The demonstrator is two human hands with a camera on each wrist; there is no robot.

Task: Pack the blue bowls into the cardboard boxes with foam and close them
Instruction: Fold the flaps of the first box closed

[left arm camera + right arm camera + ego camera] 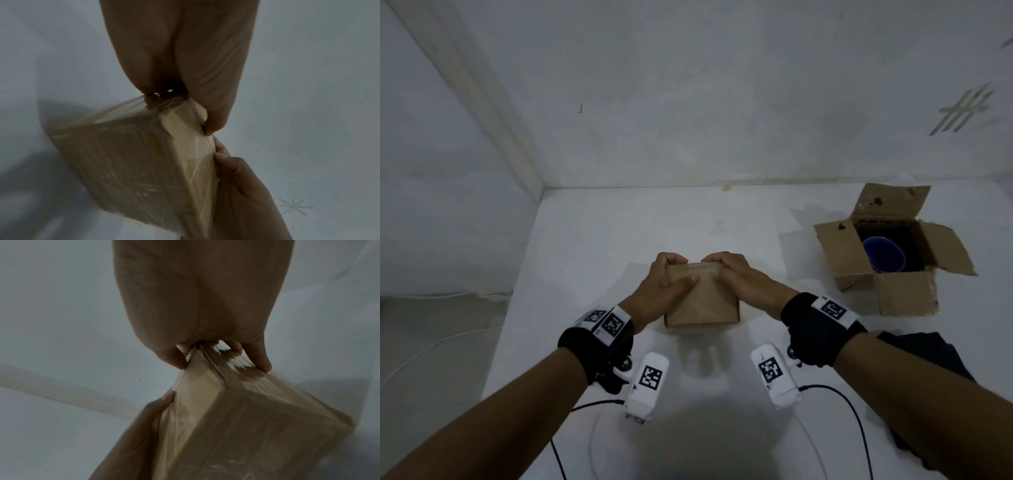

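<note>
A small closed cardboard box [702, 303] with glossy tape on it sits at the table's middle, between both hands. My left hand [671, 272] grips its far top edge from the left, thumb on the near face and fingers curled over the top. From the right, my right hand [720, 267] grips the same edge. In the left wrist view my left hand [197, 116] pinches the box [133, 162] at a corner. In the right wrist view my right hand [222, 356] clamps the box [246, 418] at its top edge. A blue bowl [883, 255] lies in a second, open cardboard box [842, 253] at the right.
The open box's flaps [907, 294] spread outward on the white table [602, 240]. A dark folded sheet [928, 356] lies near the right front edge. Walls close the table off at the back and left. Thin cables [852, 428] trail across the near table.
</note>
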